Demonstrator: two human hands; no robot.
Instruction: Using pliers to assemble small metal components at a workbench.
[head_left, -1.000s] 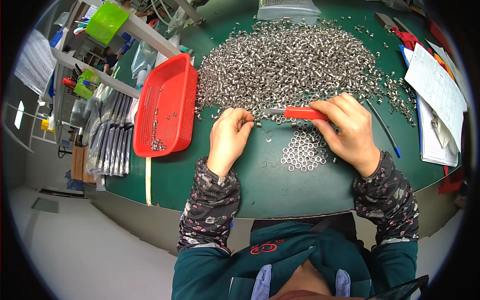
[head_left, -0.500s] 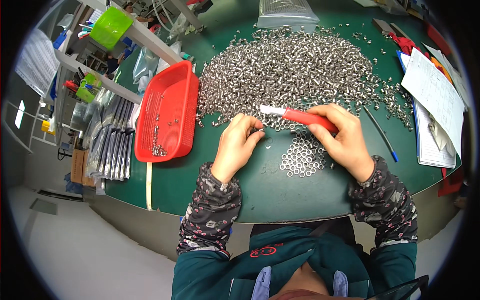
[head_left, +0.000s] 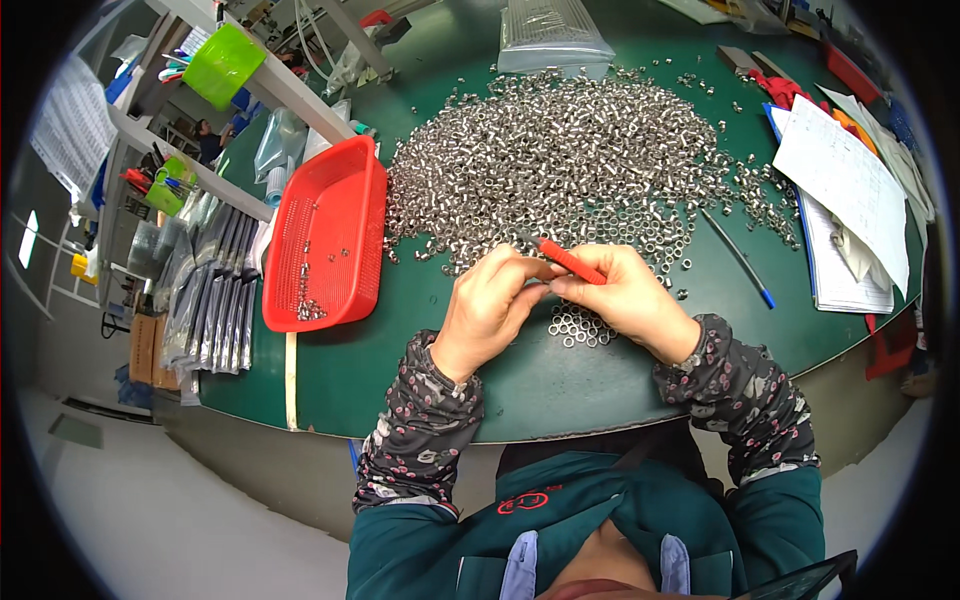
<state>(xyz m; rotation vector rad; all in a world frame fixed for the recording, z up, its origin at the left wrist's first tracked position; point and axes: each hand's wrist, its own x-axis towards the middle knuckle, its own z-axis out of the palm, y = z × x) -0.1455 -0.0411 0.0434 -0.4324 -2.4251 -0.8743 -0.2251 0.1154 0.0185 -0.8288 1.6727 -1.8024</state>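
At the middle of the green table my two hands meet, fingertips close together. My right hand is wrapped round a red-handled knife, its front end angled up and left over my left fingers. My left hand is closed in a pinch; a small metal piece showed at its fingertips a moment before, but the fingers now cover it. Below my right fingers lies a small group of metal rings, partly hidden by that hand. Beyond both hands spreads a large heap of short metal sleeves.
A red plastic basket with a few metal pieces stands left of the heap. On the right lie a pen and a clipboard with papers. Clear plastic bags lie at the far edge; packed bags stand at left.
My right hand has come left and down with the knife, meeting my left hand. The knife has turned, and more of the ring group is covered. The whole view has shifted slightly.
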